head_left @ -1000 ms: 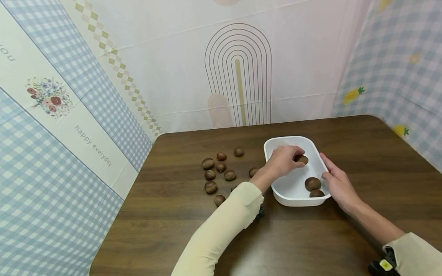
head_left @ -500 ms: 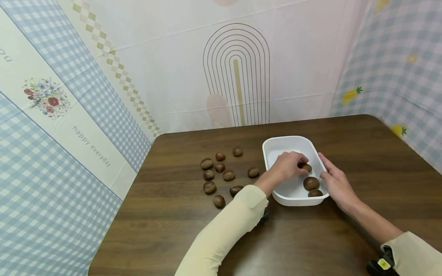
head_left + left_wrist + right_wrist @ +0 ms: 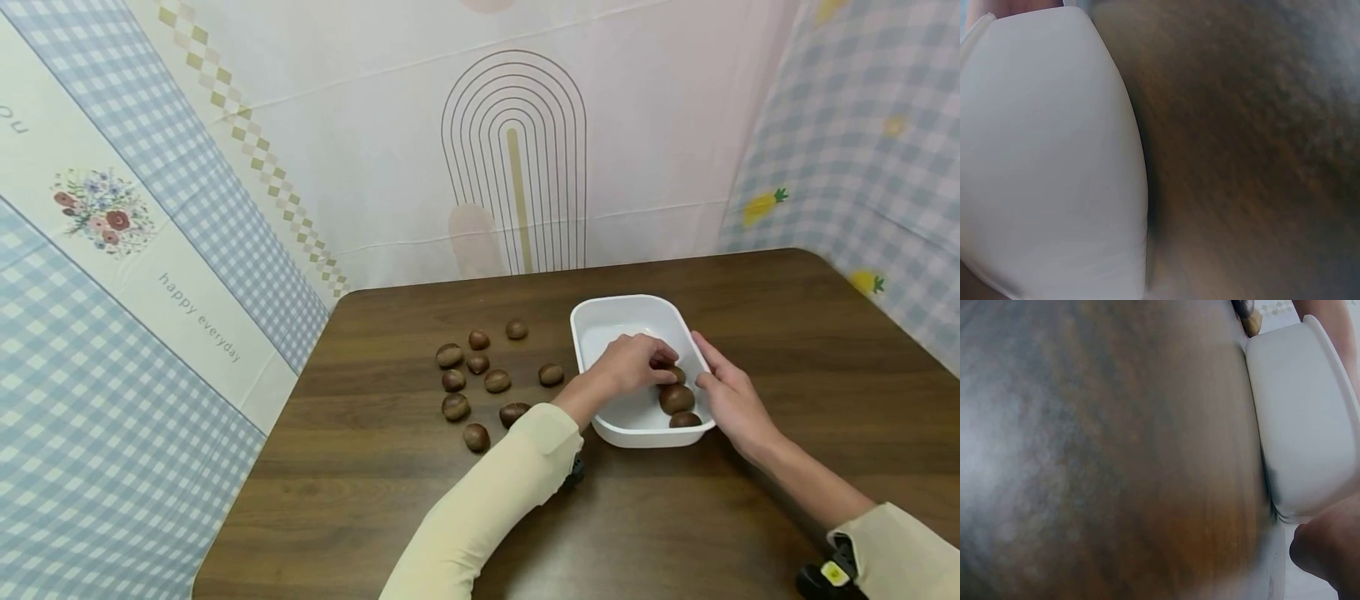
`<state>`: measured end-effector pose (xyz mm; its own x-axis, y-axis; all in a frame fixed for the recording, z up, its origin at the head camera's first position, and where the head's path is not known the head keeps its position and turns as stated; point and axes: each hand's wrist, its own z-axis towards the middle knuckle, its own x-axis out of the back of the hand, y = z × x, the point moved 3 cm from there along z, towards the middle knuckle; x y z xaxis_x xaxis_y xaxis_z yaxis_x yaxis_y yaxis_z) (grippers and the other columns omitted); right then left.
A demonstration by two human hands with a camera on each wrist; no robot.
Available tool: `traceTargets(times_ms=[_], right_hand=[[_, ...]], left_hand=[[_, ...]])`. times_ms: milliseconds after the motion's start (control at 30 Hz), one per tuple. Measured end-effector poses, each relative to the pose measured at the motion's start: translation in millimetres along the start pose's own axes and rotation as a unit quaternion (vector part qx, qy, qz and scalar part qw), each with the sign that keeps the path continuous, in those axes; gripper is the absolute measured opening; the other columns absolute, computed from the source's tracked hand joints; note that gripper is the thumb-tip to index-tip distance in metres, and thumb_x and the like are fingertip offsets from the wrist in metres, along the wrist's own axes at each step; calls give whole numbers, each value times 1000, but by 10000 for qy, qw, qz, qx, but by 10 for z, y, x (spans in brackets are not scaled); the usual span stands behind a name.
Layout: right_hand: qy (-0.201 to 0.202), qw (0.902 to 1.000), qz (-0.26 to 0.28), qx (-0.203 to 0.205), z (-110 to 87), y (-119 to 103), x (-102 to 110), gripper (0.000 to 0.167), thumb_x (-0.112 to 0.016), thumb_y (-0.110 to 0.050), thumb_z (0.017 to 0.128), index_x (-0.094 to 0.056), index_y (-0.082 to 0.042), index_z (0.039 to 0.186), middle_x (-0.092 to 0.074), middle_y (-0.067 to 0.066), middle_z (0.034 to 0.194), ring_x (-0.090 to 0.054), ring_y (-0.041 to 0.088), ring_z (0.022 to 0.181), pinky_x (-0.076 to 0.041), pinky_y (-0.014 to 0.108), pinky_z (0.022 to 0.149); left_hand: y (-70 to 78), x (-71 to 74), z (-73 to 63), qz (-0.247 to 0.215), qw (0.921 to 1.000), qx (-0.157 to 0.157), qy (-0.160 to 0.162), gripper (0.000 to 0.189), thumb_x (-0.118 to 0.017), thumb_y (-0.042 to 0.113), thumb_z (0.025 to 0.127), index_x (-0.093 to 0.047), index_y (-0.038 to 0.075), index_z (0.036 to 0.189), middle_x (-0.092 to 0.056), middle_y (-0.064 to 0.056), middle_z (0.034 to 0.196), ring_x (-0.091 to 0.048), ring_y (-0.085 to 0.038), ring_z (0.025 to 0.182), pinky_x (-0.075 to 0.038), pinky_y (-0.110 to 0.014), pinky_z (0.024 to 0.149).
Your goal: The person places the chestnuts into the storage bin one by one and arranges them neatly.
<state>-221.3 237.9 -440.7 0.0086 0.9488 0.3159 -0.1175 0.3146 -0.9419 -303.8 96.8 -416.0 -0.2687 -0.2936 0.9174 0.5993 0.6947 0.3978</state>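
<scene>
Toward the left part of the brown counter (image 3: 390, 467) lies a loose scatter of nine chestnuts (image 3: 484, 381), each resting on the wood and apart from its neighbours; the nearest of them, a single nut (image 3: 551, 374), sits just beside the left wall of the tub.

The white tub (image 3: 619, 312) stands right of the scatter, about midway between the counter's front and back edges. A cream sleeve (image 3: 487, 500) leads up from the front edge to the left hand (image 3: 628, 363), which reaches over the tub's left wall and down inside. Its grip is narrow: the fingertips are curled round a chestnut (image 3: 677, 374) low in the tub, near the right wall. Just in front of that nut, two more chestnuts (image 3: 677, 398) lie on the tub floor in its near right corner, close together.

The right hand (image 3: 731, 398) rests against the outside of the tub's right wall, its grip loosely closed on the rim with the thumb over the edge and the fingers along the wall.

In both wrist views the tub's white outer wall (image 3: 1047, 156) stands blurred on the dark wood.
</scene>
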Motion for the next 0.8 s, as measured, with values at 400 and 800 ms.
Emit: traceTargets(times_ms=[400,800], right_hand=[[-51,10000,5,25,5,20,-2,63,-31,-4,110,-13,-7,170,-18,25,172,-24,43,153,-33,0,91],[-222,9994,62,-243,28,19,5,63,-27,-6,111,-9,-11,171,-15,23,174,-33,47,146,-46,8,84]], left_hand=[[-1,57,-9,113,9998,-164,32,36,-75,35,102,-74,23,136,-76,16,122,-63,9,112,-40,-11,97],[-303,498,-55,-753,9936,-699,472,33,-73,22,104,-72,12,136,-74,3,130,-67,-1,114,-46,-7,93]])
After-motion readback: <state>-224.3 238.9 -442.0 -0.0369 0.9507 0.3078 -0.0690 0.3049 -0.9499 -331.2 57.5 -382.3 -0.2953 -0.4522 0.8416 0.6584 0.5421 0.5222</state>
